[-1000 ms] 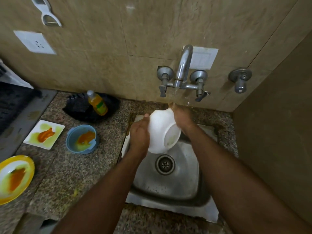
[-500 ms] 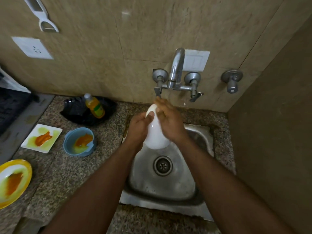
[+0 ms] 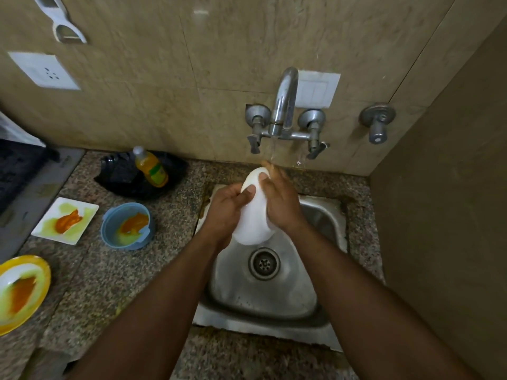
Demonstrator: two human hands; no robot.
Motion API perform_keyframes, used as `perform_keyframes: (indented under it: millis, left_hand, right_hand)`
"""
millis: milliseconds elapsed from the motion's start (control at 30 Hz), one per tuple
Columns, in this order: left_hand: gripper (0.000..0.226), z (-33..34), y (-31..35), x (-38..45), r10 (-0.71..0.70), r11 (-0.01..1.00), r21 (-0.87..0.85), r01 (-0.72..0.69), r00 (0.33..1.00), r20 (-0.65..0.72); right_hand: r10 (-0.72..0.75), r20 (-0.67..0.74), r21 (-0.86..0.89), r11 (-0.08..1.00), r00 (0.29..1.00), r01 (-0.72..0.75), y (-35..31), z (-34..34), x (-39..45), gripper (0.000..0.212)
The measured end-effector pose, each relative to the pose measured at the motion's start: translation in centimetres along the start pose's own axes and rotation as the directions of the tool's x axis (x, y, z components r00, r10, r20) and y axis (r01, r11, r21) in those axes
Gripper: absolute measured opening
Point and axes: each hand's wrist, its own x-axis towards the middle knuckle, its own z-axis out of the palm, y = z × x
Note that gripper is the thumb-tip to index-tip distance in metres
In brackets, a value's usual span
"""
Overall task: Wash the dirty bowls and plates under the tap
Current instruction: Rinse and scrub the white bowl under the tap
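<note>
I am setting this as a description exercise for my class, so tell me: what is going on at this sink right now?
A person is washing a white bowl over the steel sink, under water running from the wall tap. The left hand grips one side of it and the right hand the other. On the granite counter to the left, a blue bowl, a square white plate and a yellow-rimmed plate wait, all smeared with orange sauce.

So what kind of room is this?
Most likely a home kitchen: a steel sink set in a granite counter, a wall tap running, and dirty dishes like the blue bowl waiting.
</note>
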Motion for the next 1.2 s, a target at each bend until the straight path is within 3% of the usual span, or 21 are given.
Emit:
perform_keyframes:
  millis: [33, 100, 133, 200, 267, 367, 433, 500, 667, 800, 833, 900, 967, 1000, 1033, 1100, 1167, 1200]
  left_hand:
    - [0.017, -0.1, -0.1, -0.4, -0.001, 1.0, -0.01, 0.001, 1.0, 0.008]
    - [0.017, -0.4, -0.8, -1.3, -0.002, 1.0, -0.022, 0.003, 1.0, 0.026]
    - [0.017, -0.5, -1.1, -1.7, -0.004, 0.999, -0.035, 0.005, 0.999, 0.036]
    - [0.016, -0.8, -1.7, -2.0, -0.016, 0.998, -0.059, 0.018, 0.999, 0.035]
    - [0.019, -1.2, -1.6, -1.6, -0.05, 0.996, -0.068, 0.051, 0.999, 0.016]
    - [0.033, -1.2, -0.7, -0.6, -0.108, 0.994, 0.024, 0.108, 0.994, 0.032]
    - [0.032, -0.8, -0.1, 0.1, -0.094, 0.988, 0.128, 0.085, 0.993, 0.07]
    - [0.025, -0.5, 0.4, 0.5, -0.08, 0.986, 0.151, 0.064, 0.991, 0.105]
    - [0.028, 0.1, 0.5, 0.7, -0.05, 0.998, 0.028, 0.049, 0.998, 0.034]
    - [0.013, 0.1, -0.3, 0.6, -0.103, 0.984, -0.148, 0.1, 0.995, -0.013]
    - [0.013, 0.0, -0.6, 0.6, -0.117, 0.98, -0.161, 0.113, 0.993, -0.011]
    - [0.02, -0.3, -1.4, 0.3, -0.128, 0.978, -0.169, 0.126, 0.992, 0.0]
    - [0.033, -0.5, -2.1, -0.1, -0.128, 0.974, -0.189, 0.121, 0.991, -0.024]
    - [0.033, -0.6, -2.3, -0.2, -0.131, 0.972, -0.201, 0.119, 0.99, -0.046]
    - [0.032, -0.6, -2.4, -0.1, -0.132, 0.97, -0.215, 0.116, 0.989, -0.063]
    - [0.03, -0.4, -2.1, -0.1, -0.139, 0.961, -0.249, 0.117, 0.988, -0.073]
    - [0.028, -0.1, -1.7, 0.0, -0.138, 0.953, -0.28, 0.111, 0.987, -0.077]
    - [0.032, -0.2, -1.7, 0.0, -0.135, 0.948, -0.299, 0.106, 0.988, -0.079]
  right_hand:
    - [0.121, -0.006, 0.097, 0.988, 0.993, -0.12, 0.4, -0.2, 0.8, 0.052]
    - [0.409, 0.048, 0.285, 0.869, 0.911, -0.405, 1.3, -1.0, 2.4, 0.068]
    - [0.478, 0.076, 0.328, 0.817, 0.875, -0.475, 2.3, -1.2, 3.0, 0.076]
    - [0.5, 0.057, 0.306, 0.815, 0.864, -0.492, 2.6, -1.6, 3.0, 0.075]
    - [0.412, -0.028, 0.222, 0.891, 0.911, -0.397, 1.4, -2.2, 2.5, 0.058]
    - [0.083, -0.041, -0.024, 0.996, 0.996, -0.084, 0.1, -2.6, 2.6, 0.045]
    - [-0.13, 0.075, -0.263, 0.954, 0.989, 0.145, -0.9, -2.2, 3.0, 0.049]
    - [-0.257, 0.154, -0.39, 0.871, 0.954, 0.298, -1.5, -1.9, 3.7, 0.052]
    - [-0.232, -0.026, -0.128, 0.965, 0.972, 0.227, -0.9, -1.5, 3.6, 0.04]
    - [-0.414, 0.077, -0.175, 0.89, 0.907, 0.421, 1.5, 0.5, 0.9, 0.041]
    - [-0.384, 0.093, -0.143, 0.908, 0.919, 0.394, 2.3, 0.6, 0.8, 0.043]
    - [-0.094, 0.087, -0.011, 0.995, 0.992, 0.095, 2.4, 0.0, 0.8, 0.042]
    - [0.233, 0.082, 0.046, 0.97, 0.969, -0.238, 2.4, -0.4, 0.8, 0.041]
    - [0.263, 0.069, 0.002, 0.965, 0.962, -0.264, 2.2, -0.4, 0.6, 0.044]
    - [0.201, 0.052, -0.091, 0.976, 0.978, -0.195, 2.0, -0.4, 0.2, 0.049]
    - [-0.066, 0.067, -0.253, 0.964, 0.996, 0.081, 1.6, 0.3, -0.6, 0.06]
    - [-0.261, 0.096, -0.205, 0.939, 0.961, 0.275, 1.9, 0.9, -0.6, 0.056]
    - [-0.275, 0.08, -0.094, 0.955, 0.958, 0.282, 2.1, 0.9, -0.2, 0.051]
